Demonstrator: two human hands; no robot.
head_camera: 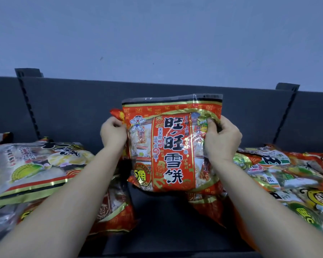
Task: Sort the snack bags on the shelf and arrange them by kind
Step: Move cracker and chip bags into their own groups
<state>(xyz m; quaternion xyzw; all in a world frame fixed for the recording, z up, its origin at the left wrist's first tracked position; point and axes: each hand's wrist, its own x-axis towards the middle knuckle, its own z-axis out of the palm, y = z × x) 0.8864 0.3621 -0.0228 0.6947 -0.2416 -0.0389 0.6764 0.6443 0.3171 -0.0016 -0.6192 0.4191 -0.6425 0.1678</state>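
Shelving unit: dark grey shelf deck point(166, 226) with a matching back panel point(73, 108), carried between two slotted uprights point(29, 103) that lean outward in the wide-angle view. Behind it is a plain blue-grey wall point(157, 34). On the left of the deck lies a heap of white-and-green snack bags point(39, 164), with red bags point(114, 211) lying flat beneath the left forearm. On the right lies a mixed heap of green, white and red bags point(287, 174). A bare strip of deck shows between the two heaps. Item under handling: one red snack bag point(172, 144), held upright and facing the camera over that bare strip, clear of the deck and in front of the back panel. It has a clear sealed band along the top, gold borders, large black characters down the middle, a cartoon boy at the upper left, and clear windows showing pale crackers. The left hand point(113, 134) grips the bag's left edge with fingers curled tight. A red-orange wrapper corner shows just above it; whether that belongs to a second bag cannot be told. The right hand point(222, 138) grips the upper right edge, thumb pressed on the front face, fingers wrapped behind.
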